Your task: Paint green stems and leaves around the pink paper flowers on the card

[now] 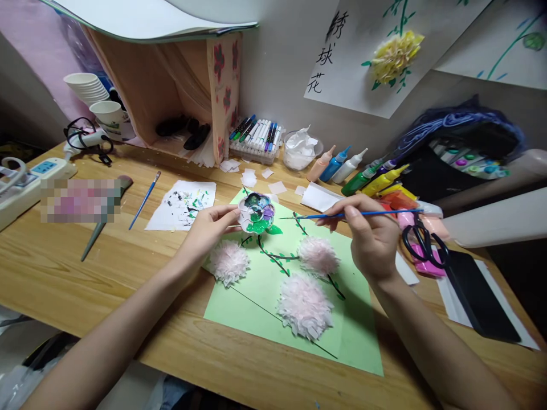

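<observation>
Pinched between the fingers of my left hand (216, 225) is a small round paint palette (257, 213), with green, purple and dark paint in its wells. My right hand (370, 230) grips a thin blue paintbrush (363, 214), its tip pointing left, just right of the palette. Below both hands lies a light green paper (256, 302). It bears dark painted branches with small green leaves and three fluffy pale pink paper flowers: one at left (229, 262), one at upper right (318, 256), and the largest (305, 306) below.
Paint bottles (341, 165) and a marker box (255, 136) stand along the wall. Black scissors (425, 245) and a black phone-like slab (478, 293) lie right. At left are a paint-spotted paper (182, 206), another brush (145, 200) and a power strip (34, 185).
</observation>
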A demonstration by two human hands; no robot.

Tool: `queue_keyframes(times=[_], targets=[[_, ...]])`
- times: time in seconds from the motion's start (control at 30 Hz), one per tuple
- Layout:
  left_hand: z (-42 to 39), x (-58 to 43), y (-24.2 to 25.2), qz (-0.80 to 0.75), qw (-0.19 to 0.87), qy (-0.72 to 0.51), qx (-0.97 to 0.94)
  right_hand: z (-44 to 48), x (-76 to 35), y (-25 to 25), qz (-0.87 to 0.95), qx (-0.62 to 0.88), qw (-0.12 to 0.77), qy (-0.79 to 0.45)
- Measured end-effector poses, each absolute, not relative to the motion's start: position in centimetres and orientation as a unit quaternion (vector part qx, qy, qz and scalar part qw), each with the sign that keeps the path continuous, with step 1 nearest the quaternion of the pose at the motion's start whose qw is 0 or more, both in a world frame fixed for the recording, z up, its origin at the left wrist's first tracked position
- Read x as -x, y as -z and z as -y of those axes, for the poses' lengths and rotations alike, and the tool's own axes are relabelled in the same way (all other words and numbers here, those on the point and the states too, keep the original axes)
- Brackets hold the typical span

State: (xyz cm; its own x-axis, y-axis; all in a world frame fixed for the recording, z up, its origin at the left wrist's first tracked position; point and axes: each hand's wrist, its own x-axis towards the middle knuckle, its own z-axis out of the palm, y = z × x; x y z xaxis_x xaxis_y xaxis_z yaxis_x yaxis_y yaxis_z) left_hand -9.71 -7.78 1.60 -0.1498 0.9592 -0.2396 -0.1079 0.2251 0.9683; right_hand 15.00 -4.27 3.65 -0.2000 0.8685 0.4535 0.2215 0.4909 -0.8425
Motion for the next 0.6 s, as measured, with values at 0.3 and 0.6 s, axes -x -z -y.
queue_keyframes(times=[0.3, 0.6], targets=[[7.5, 10.3, -1.6, -0.584, 0.517, -0.506, -0.37, 2.7, -15.0, -1.7, 0.769, 0.436, 0.354, -0.305], [7.5, 10.3, -1.6, -0.575, 0.527, -0.52, -0.349, 2.9, -14.4, -1.4, 0.806, 0.427, 0.304, -0.274]])
